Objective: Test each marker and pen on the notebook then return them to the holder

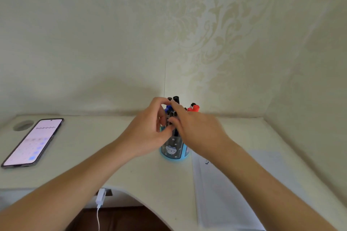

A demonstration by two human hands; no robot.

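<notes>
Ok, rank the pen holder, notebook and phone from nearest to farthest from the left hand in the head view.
1. pen holder: mid-desk, right at the left hand.
2. notebook: on the right, its corner just past the holder.
3. phone: far left of the desk.

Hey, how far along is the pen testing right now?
Early, it seems. The notebook shows only one small blue mark near its far edge. The left hand and right hand are at the holder among the pens; whether either grips one is unclear. Most testing looks left.
</notes>
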